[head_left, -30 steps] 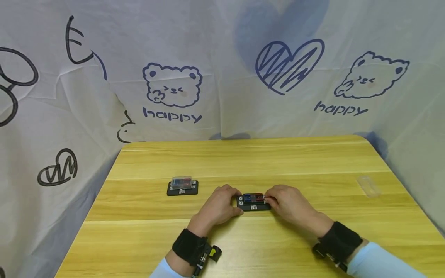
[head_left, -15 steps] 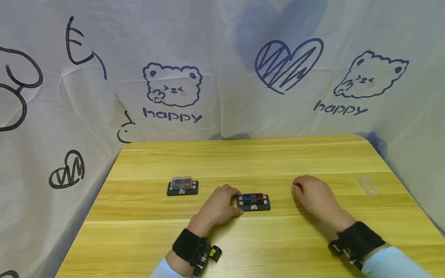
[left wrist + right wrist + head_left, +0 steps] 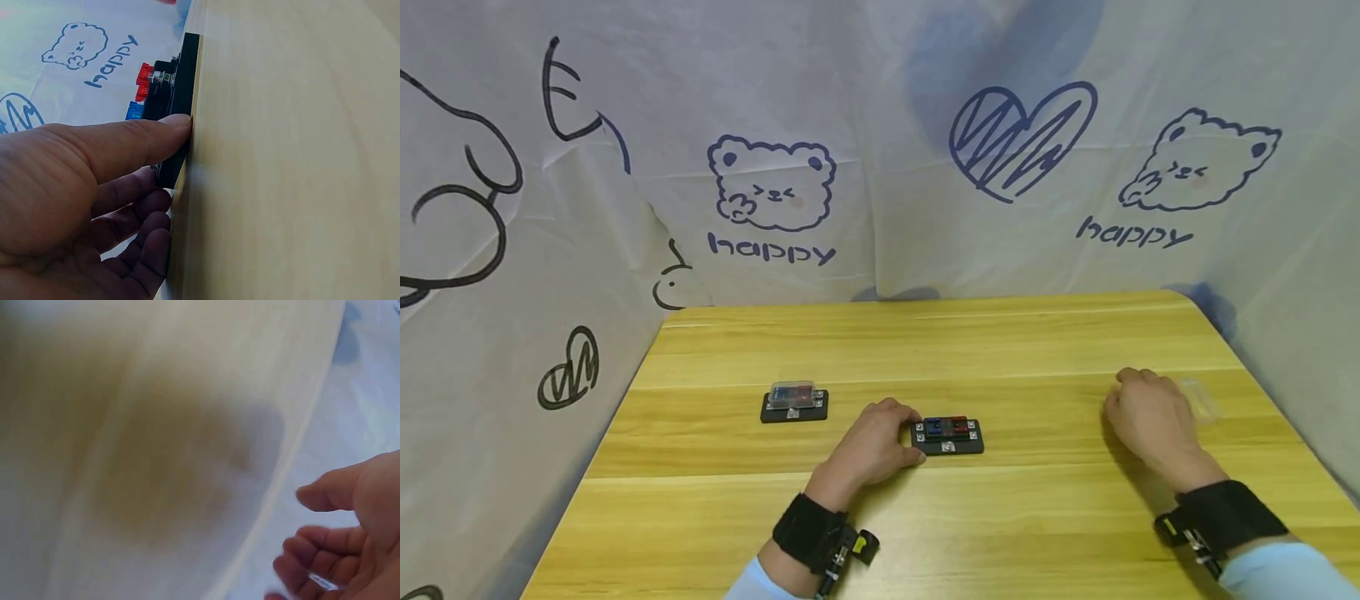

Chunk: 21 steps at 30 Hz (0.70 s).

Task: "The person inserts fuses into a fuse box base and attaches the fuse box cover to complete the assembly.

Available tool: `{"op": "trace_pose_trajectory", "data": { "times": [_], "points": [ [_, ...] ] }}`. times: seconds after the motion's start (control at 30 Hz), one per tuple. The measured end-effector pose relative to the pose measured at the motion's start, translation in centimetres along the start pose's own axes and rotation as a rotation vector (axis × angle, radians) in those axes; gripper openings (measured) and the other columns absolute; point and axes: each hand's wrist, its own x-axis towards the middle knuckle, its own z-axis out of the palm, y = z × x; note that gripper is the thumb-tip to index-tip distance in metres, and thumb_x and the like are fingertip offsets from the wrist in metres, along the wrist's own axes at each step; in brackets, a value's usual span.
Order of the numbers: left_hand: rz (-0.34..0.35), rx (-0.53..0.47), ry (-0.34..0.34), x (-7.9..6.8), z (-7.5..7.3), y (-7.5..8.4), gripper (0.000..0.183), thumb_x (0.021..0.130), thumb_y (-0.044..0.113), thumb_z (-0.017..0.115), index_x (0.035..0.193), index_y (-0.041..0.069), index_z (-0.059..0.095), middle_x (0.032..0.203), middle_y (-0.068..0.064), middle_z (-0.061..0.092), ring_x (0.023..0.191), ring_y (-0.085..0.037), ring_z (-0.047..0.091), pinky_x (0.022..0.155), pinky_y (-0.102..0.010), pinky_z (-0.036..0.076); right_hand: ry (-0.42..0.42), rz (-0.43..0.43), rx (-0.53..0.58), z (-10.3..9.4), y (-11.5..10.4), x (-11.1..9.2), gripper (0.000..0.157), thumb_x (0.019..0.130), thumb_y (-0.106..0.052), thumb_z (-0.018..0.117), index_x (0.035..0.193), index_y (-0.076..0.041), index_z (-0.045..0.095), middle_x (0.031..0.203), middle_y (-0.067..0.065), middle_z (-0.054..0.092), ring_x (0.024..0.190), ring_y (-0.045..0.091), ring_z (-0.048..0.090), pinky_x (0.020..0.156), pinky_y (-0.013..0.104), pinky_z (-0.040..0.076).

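Note:
A black fuse block (image 3: 949, 437) with blue and red blade fuses (image 3: 142, 82) and metal screw terminals lies on the table, its top uncovered. My left hand (image 3: 874, 446) grips its left end, the thumb (image 3: 172, 127) along the near edge and the fingers behind. Over the right side of the table is my right hand (image 3: 1153, 421), its loosely bent fingers (image 3: 322, 555) holding nothing. Just beyond that hand lies a clear plastic cover (image 3: 1202, 400), partly hidden by it in the head view.
A second fuse block (image 3: 793, 414) with a clear cover (image 3: 792, 394) on it stands to the left of my left hand. White cloth (image 3: 910, 167) with drawings hangs behind the wooden table (image 3: 970, 342) and along both sides.
My right hand has left the right end of the fuse block and moved right, to beside the clear cover. The left hand and the fuse block have stayed in place.

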Motion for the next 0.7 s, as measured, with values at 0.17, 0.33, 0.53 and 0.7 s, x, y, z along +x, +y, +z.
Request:
{"op": "trace_pose_trajectory", "data": {
  "times": [0.17, 0.33, 0.53, 0.7],
  "points": [
    [-0.005, -0.001, -0.008, 0.0, -0.2, 0.1, 0.051, 0.077, 0.034, 0.079, 0.122, 0.015, 0.063, 0.119, -0.002, 0.06, 0.113, -0.024, 0.052, 0.098, -0.04, 0.044, -0.08, 0.189, -0.035, -1.2, 2.0, -0.3, 0.038, 0.091, -0.018, 0.05, 0.103, 0.018, 0.048, 0.096, 0.039, 0.046, 0.081, 0.062, 0.037, 0.057, 0.069, 0.033],
    [-0.004, 0.005, -0.006, 0.0, -0.2, 0.1, 0.052, 0.077, 0.034, 0.079, 0.123, 0.015, 0.063, 0.119, -0.002, 0.06, 0.112, -0.024, 0.052, 0.098, -0.04, 0.044, -0.212, 0.32, -0.023, -1.7, 3.4, -0.4, 0.05, 0.094, -0.021, 0.046, 0.109, 0.026, 0.036, 0.106, 0.051, 0.032, 0.088, 0.07, 0.03, 0.06, 0.074, 0.031],
    [-0.004, 0.007, -0.005, 0.1, -0.2, 0.1, 0.052, 0.077, 0.034, 0.079, 0.123, 0.015, 0.063, 0.119, -0.003, 0.06, 0.111, -0.024, 0.052, 0.098, -0.04, 0.044, -0.28, 0.41, 0.012, -1.6, 4.2, -0.3, 0.043, 0.095, -0.016, 0.038, 0.108, 0.025, 0.031, 0.094, 0.049, 0.031, 0.084, 0.069, 0.031, 0.06, 0.07, 0.034],
    [-0.003, 0.006, -0.006, 0.0, -0.2, 0.1, 0.052, 0.077, 0.034, 0.079, 0.123, 0.015, 0.063, 0.119, -0.003, 0.06, 0.111, -0.024, 0.052, 0.098, -0.04, 0.044, -0.177, 0.272, -0.001, -1.2, 4.1, -0.5, 0.03, 0.094, -0.006, 0.029, 0.098, 0.023, 0.036, 0.076, 0.041, 0.038, 0.076, 0.064, 0.037, 0.063, 0.064, 0.034]
  ]
}}
